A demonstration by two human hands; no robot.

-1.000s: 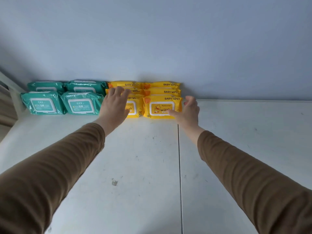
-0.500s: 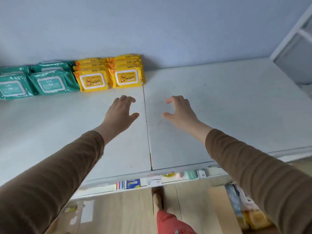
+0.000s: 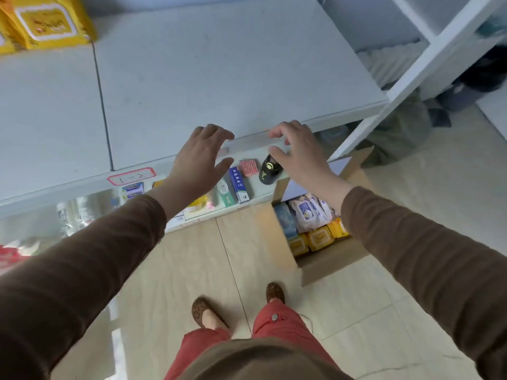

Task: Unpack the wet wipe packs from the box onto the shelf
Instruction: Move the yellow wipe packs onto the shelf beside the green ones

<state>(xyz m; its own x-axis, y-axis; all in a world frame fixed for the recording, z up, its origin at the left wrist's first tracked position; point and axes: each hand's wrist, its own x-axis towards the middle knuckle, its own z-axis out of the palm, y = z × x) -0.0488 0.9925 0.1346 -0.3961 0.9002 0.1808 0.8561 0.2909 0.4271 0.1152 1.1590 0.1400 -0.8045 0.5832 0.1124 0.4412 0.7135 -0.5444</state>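
Yellow packs (image 3: 46, 21) on shelf (image 3: 219, 78); others fill box (image 3: 329, 263).

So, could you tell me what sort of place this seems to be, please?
Probably a small shop or stockroom: white shelf with a handwritten label on its edge, boxed goods on the tier below, and an open carton of wipe packs on the floor.

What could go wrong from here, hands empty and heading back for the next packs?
1. The box sits on the floor below and right of both hands; the right hand hangs just above the black bottle on the lower shelf and might clip it on the way down.
2. Packs in the box stand tightly side by side, so pulling one could drag out its neighbours.
3. The left hand must cross over small boxes near that ledge's edge.
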